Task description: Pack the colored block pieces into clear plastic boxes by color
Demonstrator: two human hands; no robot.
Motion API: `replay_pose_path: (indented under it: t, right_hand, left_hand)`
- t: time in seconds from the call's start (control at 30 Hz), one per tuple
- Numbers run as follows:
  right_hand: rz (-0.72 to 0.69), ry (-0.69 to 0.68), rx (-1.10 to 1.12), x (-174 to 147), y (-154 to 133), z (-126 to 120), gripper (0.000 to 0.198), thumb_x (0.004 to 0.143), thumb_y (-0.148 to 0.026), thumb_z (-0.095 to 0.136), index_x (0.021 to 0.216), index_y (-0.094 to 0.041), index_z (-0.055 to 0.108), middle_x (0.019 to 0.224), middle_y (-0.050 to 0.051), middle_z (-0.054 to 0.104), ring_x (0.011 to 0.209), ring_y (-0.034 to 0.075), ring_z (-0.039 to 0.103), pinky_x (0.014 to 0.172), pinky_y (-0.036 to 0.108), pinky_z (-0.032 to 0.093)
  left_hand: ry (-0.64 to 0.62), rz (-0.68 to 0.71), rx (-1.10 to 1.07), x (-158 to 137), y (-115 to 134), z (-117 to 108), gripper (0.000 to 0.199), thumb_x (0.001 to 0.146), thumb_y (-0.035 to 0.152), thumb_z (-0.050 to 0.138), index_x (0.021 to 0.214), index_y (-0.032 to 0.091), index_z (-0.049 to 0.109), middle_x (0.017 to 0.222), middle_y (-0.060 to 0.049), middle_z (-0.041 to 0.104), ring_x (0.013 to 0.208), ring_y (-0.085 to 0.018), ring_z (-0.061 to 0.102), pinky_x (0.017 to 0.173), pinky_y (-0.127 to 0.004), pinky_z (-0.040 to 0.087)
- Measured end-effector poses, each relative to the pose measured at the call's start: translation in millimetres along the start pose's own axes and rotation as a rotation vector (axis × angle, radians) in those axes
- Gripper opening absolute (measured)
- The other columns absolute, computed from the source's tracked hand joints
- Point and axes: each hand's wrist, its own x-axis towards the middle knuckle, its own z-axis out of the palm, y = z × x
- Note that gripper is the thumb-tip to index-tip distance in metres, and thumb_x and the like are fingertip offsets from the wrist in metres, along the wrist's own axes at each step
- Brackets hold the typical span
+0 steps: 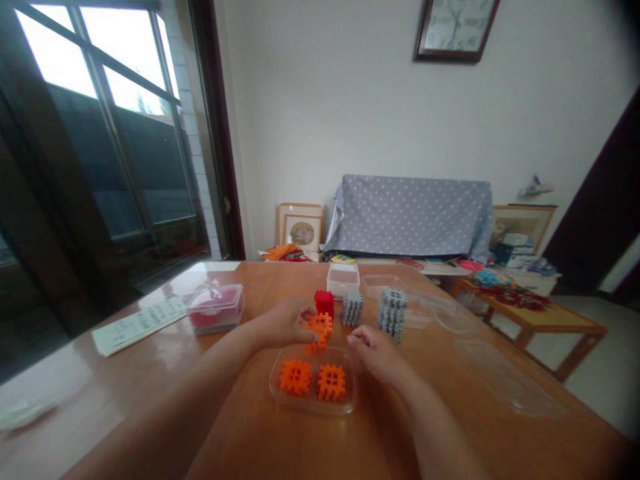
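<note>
My left hand (287,323) is closed on an orange interlocking plastic block (320,324), a square waffle-shaped piece with notched edges. More orange shows just below it, partly behind my thumb. My right hand (375,350) hovers by the right rim of a clear plastic tray (314,404), its fingers curled together; whatever they hold, if anything, is hidden. Inside the tray lie two orange block stacks, a left stack (295,378) and a right stack (331,382). Behind my left fingertips stands a red block stack (324,302). Beyond my right hand are a short grey stack (352,309) and a taller grey stack (393,315).
A lidded box with pink contents (215,309) and a written sheet (140,325) sit at the left. A small white box (343,281) stands at the back. Clear containers and a clear lid (505,373) lie to the right. Beyond is a low wooden table (540,313).
</note>
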Motion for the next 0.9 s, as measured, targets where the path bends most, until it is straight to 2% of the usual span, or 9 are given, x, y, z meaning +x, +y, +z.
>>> replay_pose_path:
  t: [0.2, 0.33, 0.47, 0.7, 0.9]
  right_hand:
    - [0.007, -0.006, 0.001, 0, 1, 3, 0.026, 0.092, -0.043, 0.057, 0.087, -0.021, 0.069, 0.077, 0.002, 0.070, 0.070, 0.017, 0.059, 0.064, 0.026, 0.039]
    - [0.007, -0.011, 0.001, 0, 2, 3, 0.026, 0.092, -0.043, 0.056, 0.087, -0.021, 0.068, 0.077, 0.001, 0.069, 0.068, 0.017, 0.059, 0.064, 0.026, 0.039]
    - [0.001, -0.012, 0.001, 0, 2, 3, 0.026, 0.092, -0.043, 0.056, 0.088, -0.020, 0.068, 0.077, 0.001, 0.069, 0.069, 0.017, 0.059, 0.063, 0.026, 0.039]
    - [-0.001, -0.002, 0.002, -2, -2, 1, 0.027, 0.093, -0.044, 0.056, 0.087, -0.021, 0.068, 0.076, 0.001, 0.068, 0.070, 0.017, 0.059, 0.064, 0.026, 0.038]
    - [0.014, -0.001, 0.006, 0, -1, 1, 0.027, 0.093, -0.044, 0.056, 0.088, -0.020, 0.068, 0.076, 0.001, 0.069, 0.068, 0.016, 0.058, 0.063, 0.026, 0.038]
  left_hand:
    - [-0.066, 0.053, 0.056, -36, 44, 8, 0.045, 0.074, 0.039, 0.074, 0.115, 0.023, 0.067, 0.111, -0.006, 0.070, 0.099, -0.024, 0.064, 0.086, -0.032, 0.048]
    - [-0.129, 0.045, 0.099, -44, 58, 18, 0.043, 0.073, 0.039, 0.074, 0.113, 0.023, 0.068, 0.110, -0.007, 0.070, 0.098, -0.026, 0.065, 0.084, -0.032, 0.049]
    - [-0.161, 0.019, 0.179, -44, 62, 26, 0.037, 0.073, 0.039, 0.073, 0.106, 0.022, 0.069, 0.105, -0.009, 0.071, 0.091, -0.028, 0.067, 0.077, -0.034, 0.050]
    - [-0.204, 0.042, 0.129, -41, 60, 32, 0.050, 0.071, 0.034, 0.076, 0.119, 0.029, 0.069, 0.112, -0.007, 0.073, 0.100, -0.030, 0.068, 0.083, -0.034, 0.052]
    - [-0.249, 0.074, 0.094, -40, 58, 32, 0.042, 0.069, 0.026, 0.073, 0.111, 0.029, 0.071, 0.098, -0.003, 0.076, 0.086, -0.025, 0.070, 0.071, -0.029, 0.050]
